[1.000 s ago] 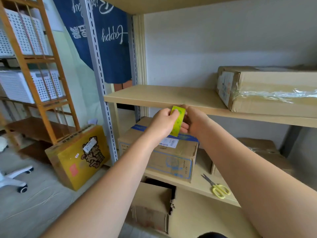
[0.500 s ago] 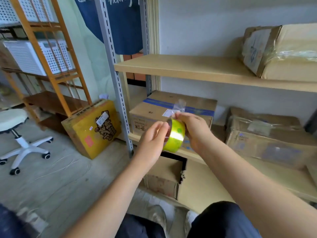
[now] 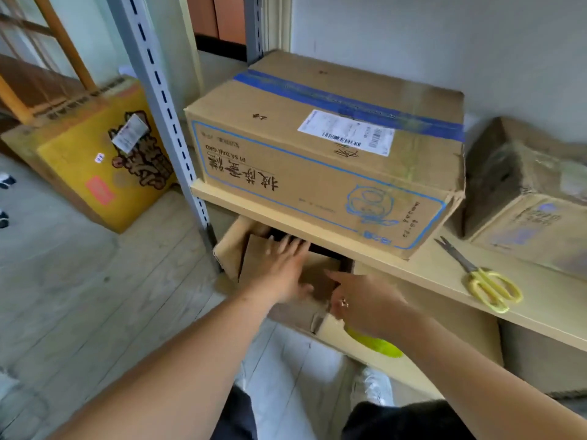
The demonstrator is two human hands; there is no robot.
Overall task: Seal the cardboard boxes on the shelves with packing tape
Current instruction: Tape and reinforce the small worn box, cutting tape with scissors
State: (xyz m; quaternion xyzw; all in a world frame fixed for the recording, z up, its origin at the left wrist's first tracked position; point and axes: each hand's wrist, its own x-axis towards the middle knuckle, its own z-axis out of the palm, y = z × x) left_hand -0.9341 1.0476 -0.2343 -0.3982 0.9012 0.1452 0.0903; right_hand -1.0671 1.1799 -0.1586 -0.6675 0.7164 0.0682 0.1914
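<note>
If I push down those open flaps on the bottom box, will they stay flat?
Probably not. The flaps stand up, creased, so they will likely spring back. The thin cardboard looks bendy under the left hand, so hold them while taping.

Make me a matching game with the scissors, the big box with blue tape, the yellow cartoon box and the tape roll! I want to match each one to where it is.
Things:
1. scissors
2. box with blue tape
3. yellow cartoon box
4. tape roll

Places:
A. on the floor, left of the grey shelf post
B. under the right hand, low down
C. lying on the shelf board, right of the big box
D. standing on the shelf board, above the open box

Pairs: 1-C, 2-D, 3-A, 4-B
</note>
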